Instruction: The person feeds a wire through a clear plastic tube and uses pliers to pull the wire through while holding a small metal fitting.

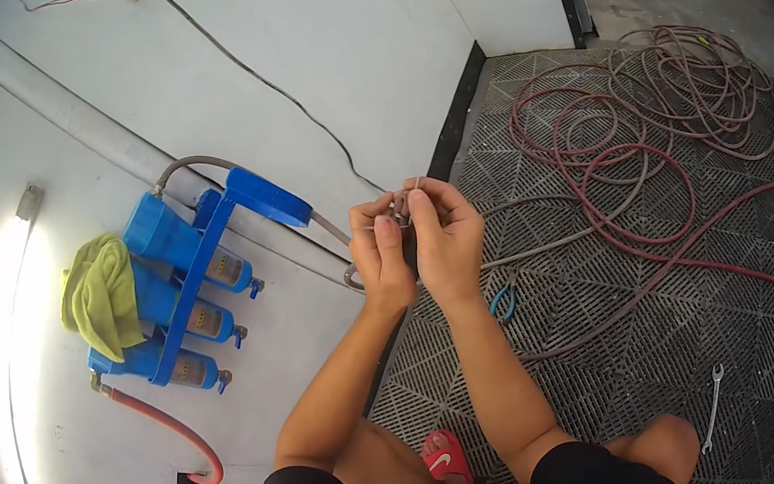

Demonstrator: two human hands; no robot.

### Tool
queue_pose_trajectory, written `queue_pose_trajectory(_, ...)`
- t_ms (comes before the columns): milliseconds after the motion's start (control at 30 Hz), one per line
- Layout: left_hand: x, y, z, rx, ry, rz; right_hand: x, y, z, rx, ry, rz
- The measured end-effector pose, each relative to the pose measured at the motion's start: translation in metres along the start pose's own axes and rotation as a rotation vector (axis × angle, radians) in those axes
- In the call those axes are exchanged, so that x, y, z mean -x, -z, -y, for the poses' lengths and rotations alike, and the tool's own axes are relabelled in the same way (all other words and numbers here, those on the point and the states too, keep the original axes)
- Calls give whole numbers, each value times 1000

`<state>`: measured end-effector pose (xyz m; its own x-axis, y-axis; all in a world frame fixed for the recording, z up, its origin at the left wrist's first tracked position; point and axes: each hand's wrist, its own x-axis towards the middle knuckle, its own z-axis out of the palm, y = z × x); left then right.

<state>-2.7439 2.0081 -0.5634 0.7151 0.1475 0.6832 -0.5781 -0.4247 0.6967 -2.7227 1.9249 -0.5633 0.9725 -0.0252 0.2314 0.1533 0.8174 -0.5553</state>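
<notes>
My left hand (383, 253) and my right hand (448, 237) are raised close together in front of the wall. Both are closed, thumbs and fingertips pinching what looks like a grey-brown hose end (399, 207). A thin pale strip sticks out between the fingers, too small to name. Behind my left hand runs a grey hose (331, 227) from the blue wall-mounted air filter unit (175, 296); its path behind the hands is hidden. Pliers with blue handles (504, 302) lie on the floor just beyond my right forearm.
A yellow-green cloth (103, 292) drapes over the filter unit, and a red hose (172, 418) leaves its bottom. Coiled red and grey hoses (632, 157) spread over the grated floor mat (616, 347). A wrench (713, 408) lies by my knee. A black cable (271, 83) hangs along the wall.
</notes>
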Motion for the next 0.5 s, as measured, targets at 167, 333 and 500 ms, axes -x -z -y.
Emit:
queue_pose_trajectory(167,-4,-4,-5,146,137,20,1,7,-1,26,77,-66)
queue_pose_trajectory(333,-9,13,-3,325,330,131,6,18,-4,-16,-44,-48)
queue_pose_trajectory(500,-6,13,-1,209,319,138,13,21,-16,-276,-174,-111)
